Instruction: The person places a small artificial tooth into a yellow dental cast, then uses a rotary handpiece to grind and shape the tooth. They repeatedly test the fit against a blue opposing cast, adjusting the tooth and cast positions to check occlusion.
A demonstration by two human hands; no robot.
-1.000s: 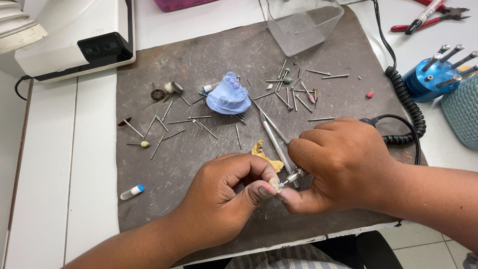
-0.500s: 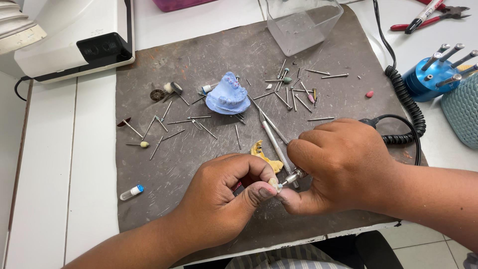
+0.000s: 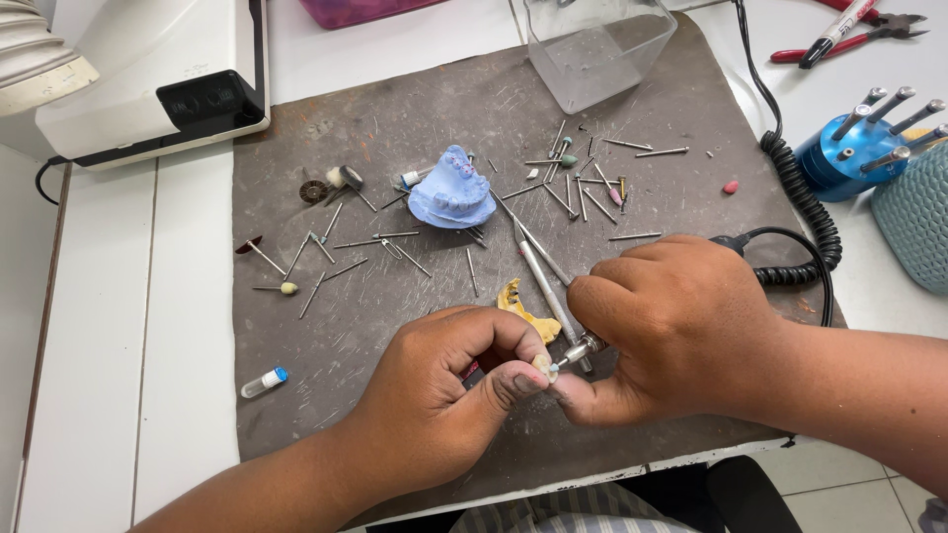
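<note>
Hands sit low in the middle of the frame, pressed together over the scuffed grey rubber mat [image 3: 395, 128]; nothing much differs from half a second ago, both hands keeping the same place and the same grip. My right hand [image 3: 681, 331] is clenched around the slim metal rotary handpiece [image 3: 581, 347], whose small tip pokes out toward my left thumb; its black coiled cable [image 3: 805, 212] runs off to the upper right. My left hand [image 3: 444, 390] is curled shut with thumb and forefinger pinched on a tiny piece at the tool's tip; I cannot tell what that piece is, it is too small and mostly covered. Just above my hands lies a small yellow wax-like fragment [image 3: 523, 311]; the pale blue dental cast [image 3: 452, 190] rests at the centre of the mat, unmoved, with thin metal burs [image 3: 578, 183] scattered around it. A clear plastic box [image 3: 592, 44] stands at the top edge; a blue round bur stand [image 3: 849, 153] sits at the right.
</note>
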